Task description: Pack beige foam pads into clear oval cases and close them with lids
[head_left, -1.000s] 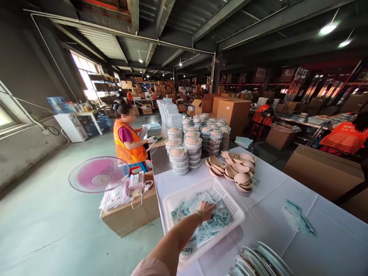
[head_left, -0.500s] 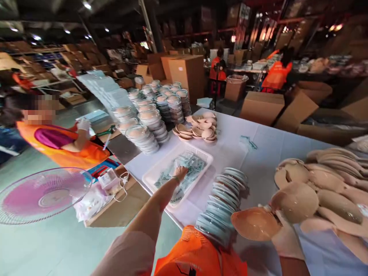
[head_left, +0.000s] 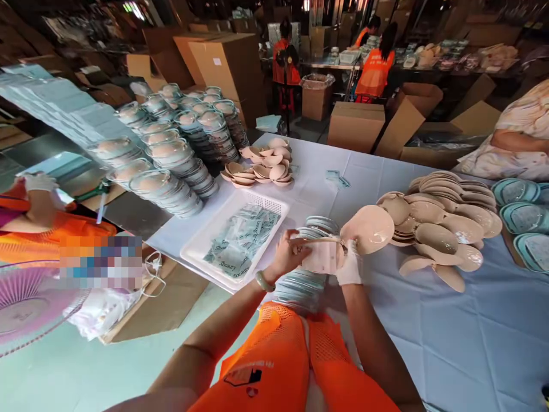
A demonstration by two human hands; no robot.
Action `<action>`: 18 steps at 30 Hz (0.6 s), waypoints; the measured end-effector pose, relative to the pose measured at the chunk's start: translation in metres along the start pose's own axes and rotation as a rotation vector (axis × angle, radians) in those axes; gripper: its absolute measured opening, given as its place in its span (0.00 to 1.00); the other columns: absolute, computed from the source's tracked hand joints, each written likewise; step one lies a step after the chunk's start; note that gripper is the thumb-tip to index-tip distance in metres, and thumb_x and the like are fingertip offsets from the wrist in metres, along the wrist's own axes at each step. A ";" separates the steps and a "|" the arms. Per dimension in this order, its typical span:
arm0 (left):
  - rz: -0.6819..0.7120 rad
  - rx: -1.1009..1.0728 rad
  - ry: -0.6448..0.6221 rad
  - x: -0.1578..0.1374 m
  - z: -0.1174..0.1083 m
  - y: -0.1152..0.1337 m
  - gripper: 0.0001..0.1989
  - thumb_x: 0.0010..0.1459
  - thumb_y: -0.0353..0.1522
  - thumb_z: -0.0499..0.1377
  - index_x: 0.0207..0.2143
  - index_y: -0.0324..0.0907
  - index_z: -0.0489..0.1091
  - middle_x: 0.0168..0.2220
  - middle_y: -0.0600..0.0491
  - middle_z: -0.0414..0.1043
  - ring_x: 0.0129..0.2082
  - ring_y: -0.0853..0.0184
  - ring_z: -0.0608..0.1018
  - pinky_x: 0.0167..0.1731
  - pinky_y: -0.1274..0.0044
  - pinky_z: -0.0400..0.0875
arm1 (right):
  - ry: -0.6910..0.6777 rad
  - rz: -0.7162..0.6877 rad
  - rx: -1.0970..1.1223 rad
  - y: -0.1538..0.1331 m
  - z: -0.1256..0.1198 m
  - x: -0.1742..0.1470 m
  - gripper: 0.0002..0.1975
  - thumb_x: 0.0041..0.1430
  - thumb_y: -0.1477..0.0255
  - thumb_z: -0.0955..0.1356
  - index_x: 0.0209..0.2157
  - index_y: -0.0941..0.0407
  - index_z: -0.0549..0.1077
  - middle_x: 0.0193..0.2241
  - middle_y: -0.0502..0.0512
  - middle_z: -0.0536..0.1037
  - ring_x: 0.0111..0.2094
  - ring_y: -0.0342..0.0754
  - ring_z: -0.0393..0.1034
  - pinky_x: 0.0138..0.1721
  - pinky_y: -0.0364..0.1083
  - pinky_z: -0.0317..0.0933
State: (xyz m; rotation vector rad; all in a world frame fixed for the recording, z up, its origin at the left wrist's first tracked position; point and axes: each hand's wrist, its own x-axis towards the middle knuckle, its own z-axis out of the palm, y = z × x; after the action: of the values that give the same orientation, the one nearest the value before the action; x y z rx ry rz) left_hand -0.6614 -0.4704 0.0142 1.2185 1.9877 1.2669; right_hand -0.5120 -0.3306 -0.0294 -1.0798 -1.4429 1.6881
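A beige stick-on bra (head_left: 371, 228) is held in front of me above a stack of pale blue-rimmed clear packs (head_left: 300, 289). My right hand (head_left: 349, 266), in a white glove, is closed on the middle, where its two cups meet. My left hand (head_left: 289, 254), bare with a bangle at the wrist, has its fingers closed at the left cup's edge. Whether a small packet is also between those fingers I cannot make out. Left of the stack, a white plastic basket (head_left: 189, 247) holds printed "beauty" sachets (head_left: 244, 234).
Beige bras (head_left: 441, 220) lie piled at the right, with more cups (head_left: 261, 166) at the table's far side. Stacked clear packs (head_left: 171, 154) stand at the back left. Pale blue trays (head_left: 529, 249) sit far right. Co-workers (head_left: 373, 71) and cartons (head_left: 355, 126) are beyond the table.
My left hand has left the sachet basket and come to the bra. My right hand has brought the bra left, over the stack. The view has turned right.
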 end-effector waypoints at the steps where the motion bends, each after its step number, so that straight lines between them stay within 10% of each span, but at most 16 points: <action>1: 0.006 0.011 0.047 -0.001 0.008 0.003 0.08 0.55 0.34 0.68 0.37 0.40 0.80 0.48 0.44 0.78 0.56 0.52 0.77 0.57 0.61 0.73 | 0.025 0.026 0.060 -0.002 0.009 0.000 0.45 0.58 0.35 0.51 0.48 0.58 0.74 0.46 0.71 0.83 0.49 0.61 0.81 0.48 0.56 0.77; 4: -0.028 -0.106 -0.012 0.000 0.011 0.003 0.10 0.54 0.33 0.68 0.39 0.40 0.77 0.41 0.47 0.79 0.46 0.56 0.80 0.50 0.64 0.76 | 0.101 -0.094 -0.143 -0.020 0.004 -0.009 0.36 0.64 0.44 0.56 0.50 0.59 0.75 0.47 0.68 0.83 0.48 0.60 0.80 0.50 0.57 0.76; 7: -0.099 -0.283 -0.020 -0.004 0.003 -0.008 0.26 0.52 0.38 0.69 0.52 0.40 0.70 0.35 0.52 0.77 0.36 0.60 0.80 0.39 0.68 0.78 | -0.170 -0.448 -0.811 -0.048 -0.021 -0.031 0.20 0.64 0.65 0.65 0.53 0.59 0.77 0.53 0.66 0.81 0.54 0.60 0.76 0.61 0.57 0.69; 12: -0.148 -0.688 -0.143 -0.021 0.005 -0.016 0.57 0.44 0.50 0.73 0.70 0.42 0.51 0.55 0.40 0.77 0.48 0.51 0.82 0.44 0.62 0.80 | -0.492 -0.937 -1.316 -0.066 -0.024 -0.073 0.34 0.60 0.66 0.74 0.66 0.59 0.69 0.71 0.72 0.61 0.66 0.67 0.65 0.65 0.64 0.64; 18: -0.201 -0.654 -0.245 -0.064 0.006 -0.036 0.50 0.61 0.50 0.65 0.76 0.52 0.42 0.68 0.41 0.68 0.65 0.47 0.74 0.61 0.54 0.72 | -0.139 -0.697 -1.186 -0.026 -0.015 -0.070 0.14 0.64 0.67 0.71 0.41 0.65 0.81 0.43 0.68 0.85 0.41 0.44 0.81 0.47 0.41 0.73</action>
State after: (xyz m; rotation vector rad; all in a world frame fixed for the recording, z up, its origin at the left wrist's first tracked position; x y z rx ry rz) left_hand -0.6411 -0.5302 -0.0249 0.7818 1.3205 1.4224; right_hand -0.4686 -0.3816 0.0070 -0.7814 -2.6041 0.3236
